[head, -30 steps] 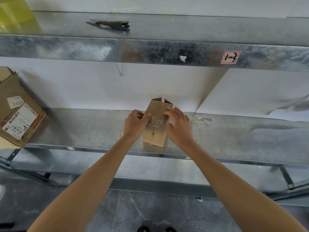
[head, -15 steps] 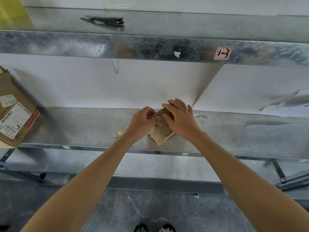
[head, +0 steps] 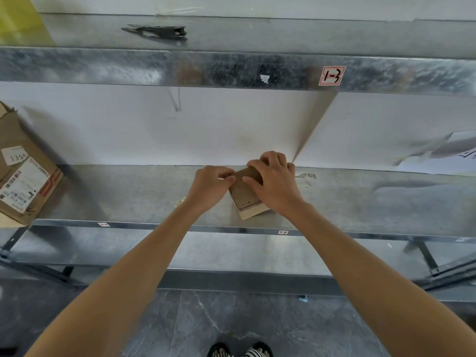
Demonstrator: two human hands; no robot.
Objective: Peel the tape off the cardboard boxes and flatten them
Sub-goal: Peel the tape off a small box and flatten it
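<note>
Change: the small box (head: 246, 194) stood on end between the hands a second ago; it now lies low on the metal shelf (head: 123, 197), collapsed and turned at an angle, with its near end pointing toward the shelf's front edge.
Left hand (head: 210, 188): the fingers are curled and the thumb and forefinger are pinched together at the box's upper left edge. Whether they hold tape or bare cardboard cannot be told.
Right hand (head: 275, 186): it has moved over the top of the box. The fingers are hooked over the far end and the thumb presses down on the top face.
Box state: layers show at the near end, where a paler flap sticks out from under the top panel.
Meaning for the task: this box looks almost flat. It probably needs one more press, and possibly a last strip of tape pulled off at the left edge.
Next in line: a large box (head: 23, 176) with shipping labels sits well apart on the shelf's left end, still in its box shape.
Scraps: a pale scrap (head: 180, 202) lies just behind the left wrist, and a clear tape scrap (head: 306, 175) lies just beside the right hand.
Upper shelf: a black tool (head: 159, 30) lies there, untouched.
In the way: nothing sits between the hands and the small box. The wall close behind it leaves little room at the far end.
</note>
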